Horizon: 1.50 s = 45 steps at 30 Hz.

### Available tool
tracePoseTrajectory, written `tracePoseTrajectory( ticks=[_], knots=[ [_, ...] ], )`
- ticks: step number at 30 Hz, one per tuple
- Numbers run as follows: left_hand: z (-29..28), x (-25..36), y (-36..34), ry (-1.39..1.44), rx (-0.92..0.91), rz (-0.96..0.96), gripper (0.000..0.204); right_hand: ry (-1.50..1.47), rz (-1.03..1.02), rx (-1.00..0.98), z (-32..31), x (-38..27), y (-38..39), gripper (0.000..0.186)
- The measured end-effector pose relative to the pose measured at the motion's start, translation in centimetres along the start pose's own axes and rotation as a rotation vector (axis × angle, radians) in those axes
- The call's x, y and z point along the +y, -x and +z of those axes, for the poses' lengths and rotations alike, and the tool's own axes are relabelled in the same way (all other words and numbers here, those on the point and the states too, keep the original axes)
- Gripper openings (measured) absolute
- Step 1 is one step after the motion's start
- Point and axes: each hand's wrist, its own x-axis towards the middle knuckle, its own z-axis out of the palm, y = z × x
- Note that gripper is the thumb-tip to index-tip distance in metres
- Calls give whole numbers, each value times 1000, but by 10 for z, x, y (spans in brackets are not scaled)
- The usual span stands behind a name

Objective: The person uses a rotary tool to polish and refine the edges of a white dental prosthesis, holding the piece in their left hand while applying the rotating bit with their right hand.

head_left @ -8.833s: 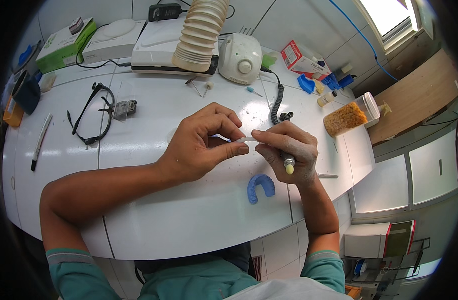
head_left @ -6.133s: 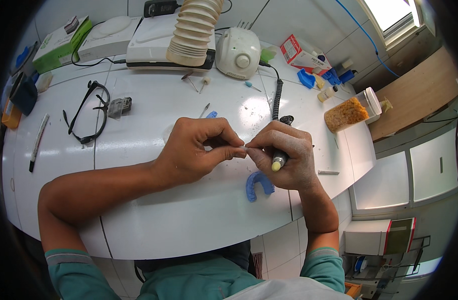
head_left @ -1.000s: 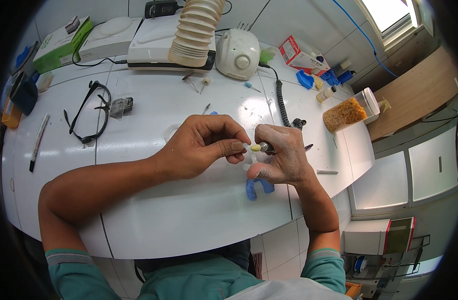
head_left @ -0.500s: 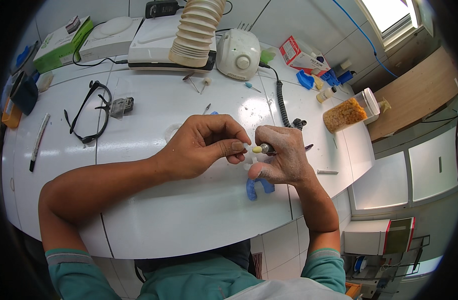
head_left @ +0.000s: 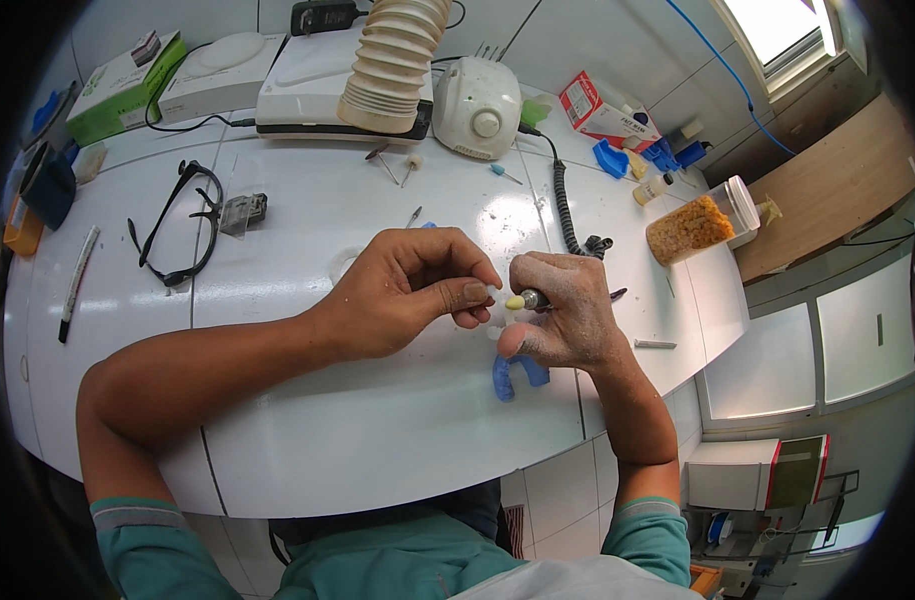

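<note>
My left hand pinches a small whitish piece between thumb and fingertips; it is too small to make out fully. Facing it, my dust-coated right hand is wrapped round a rotary handpiece, its thumb held out. A yellow grinding tip on the handpiece points left, close to the whitish piece; I cannot tell if they touch. Below the hands lies a blue horseshoe-shaped dental mould, with small white pieces beside it, partly hidden by my hands.
A ribbed suction hose hangs at the back, beside a white control unit with a coiled cord. Black glasses and a marker lie left. A jar of orange granules lies tilted at right. Loose burs lie behind my hands.
Both hands stay almost in place. The yellow tip has shifted very slightly down and to the right, by the whitish piece.
</note>
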Motion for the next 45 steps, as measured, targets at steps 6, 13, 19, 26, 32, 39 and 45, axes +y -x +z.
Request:
tracePoseTrajectory(
  ticks=[6, 13, 19, 26, 32, 39, 45],
  knots=[
    [0, 1, 0, 5, -3, 0, 15, -19, 16, 19, 1, -1, -2, 79],
    [0, 1, 0, 28, 7, -3, 14, -58, 10, 21, 1, 2, 0, 83],
    [0, 3, 1, 47, 17, -11, 12, 21, 1, 68, -9, 3, -2, 83],
    [0, 1, 0, 56, 23, -18, 12, -4, -1, 31, -3, 5, -1, 81],
    [-2, 0, 0, 56, 21, -12, 12, 2, -15, 28, -1, 4, -4, 80],
    [0, 1, 1, 68, 31, -25, 12, 17, -18, 13, -4, 0, -4, 79],
    [-1, 1, 0, 41, 18, -17, 11, 15, -32, 9, -2, 1, -3, 80]
  ],
)
